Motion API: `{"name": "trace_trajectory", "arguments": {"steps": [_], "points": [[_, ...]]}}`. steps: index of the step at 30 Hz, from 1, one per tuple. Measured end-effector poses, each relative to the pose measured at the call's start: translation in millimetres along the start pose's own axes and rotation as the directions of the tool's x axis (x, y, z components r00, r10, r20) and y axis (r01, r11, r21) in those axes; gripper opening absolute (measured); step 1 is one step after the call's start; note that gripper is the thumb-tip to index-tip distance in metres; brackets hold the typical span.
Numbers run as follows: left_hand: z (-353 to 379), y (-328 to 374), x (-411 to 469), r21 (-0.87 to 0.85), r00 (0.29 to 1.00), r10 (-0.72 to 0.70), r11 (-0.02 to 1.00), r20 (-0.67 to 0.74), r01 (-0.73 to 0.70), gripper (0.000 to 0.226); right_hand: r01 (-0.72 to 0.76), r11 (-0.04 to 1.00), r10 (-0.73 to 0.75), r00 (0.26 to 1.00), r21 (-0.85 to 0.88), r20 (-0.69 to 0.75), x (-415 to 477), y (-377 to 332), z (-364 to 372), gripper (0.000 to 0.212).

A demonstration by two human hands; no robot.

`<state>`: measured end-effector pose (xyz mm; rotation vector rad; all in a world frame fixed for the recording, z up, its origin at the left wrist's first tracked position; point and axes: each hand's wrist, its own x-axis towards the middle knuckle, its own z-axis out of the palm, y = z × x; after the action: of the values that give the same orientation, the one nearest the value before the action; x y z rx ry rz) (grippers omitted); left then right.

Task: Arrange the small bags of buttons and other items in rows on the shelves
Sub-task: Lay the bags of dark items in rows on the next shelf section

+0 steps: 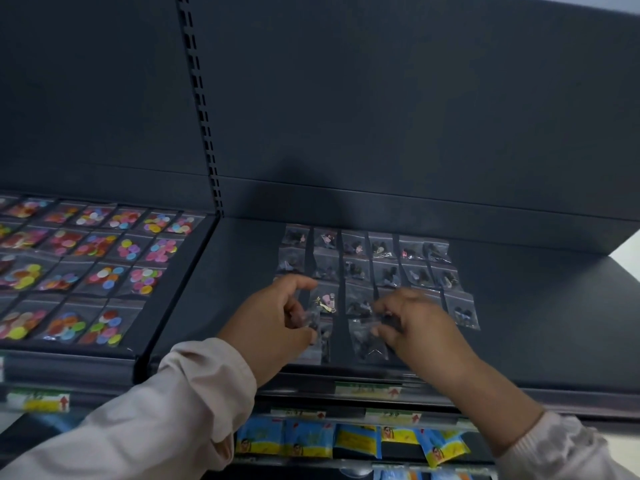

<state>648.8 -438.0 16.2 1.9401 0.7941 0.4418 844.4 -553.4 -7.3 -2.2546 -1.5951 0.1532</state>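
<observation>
Small bags are held in both hands over the right shelf (540, 317), at the front of the laid-out rows.

A clear bag (310, 319) is pinched between thumb and curled fingers of the left hand (273, 313), just above the shelf's front part. A second bag (386, 318), with dark contents and blurred, is pinched by the curled fingers of the right hand (420, 327); whether it is lifted or touching the shelf cannot be told. Rows of dark-item bags (384, 249) are laid flat behind the hands, back rows close-packed, front rows part-filled. One bag with gold and pink pieces (326, 303) is seen between the hands. Bags of coloured buttons (104, 251) are laid in rows on the left shelf (173, 271). Blue-yellow packets (311, 439) are hung below, under price labels (369, 389).
</observation>
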Motion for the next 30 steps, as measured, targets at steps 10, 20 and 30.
{"name": "trace_trajectory", "arguments": {"steps": [10,20,30], "points": [[-1,0,0,0.009,1.000,0.003,1.000,0.005,-0.003,0.053,0.099,0.990,-0.109,0.989,0.097,0.104,-10,8,28,0.031],[-2,-3,0,-0.016,1.000,-0.008,1.000,-0.006,0.008,0.052,0.099,0.984,-0.119,0.984,0.150,0.136,-2,3,34,0.037],[5,2,1,-0.059,1.000,0.015,0.998,-0.016,-0.016,0.063,-0.121,0.840,0.100,0.993,0.529,0.068,-10,-22,13,0.011]]}}
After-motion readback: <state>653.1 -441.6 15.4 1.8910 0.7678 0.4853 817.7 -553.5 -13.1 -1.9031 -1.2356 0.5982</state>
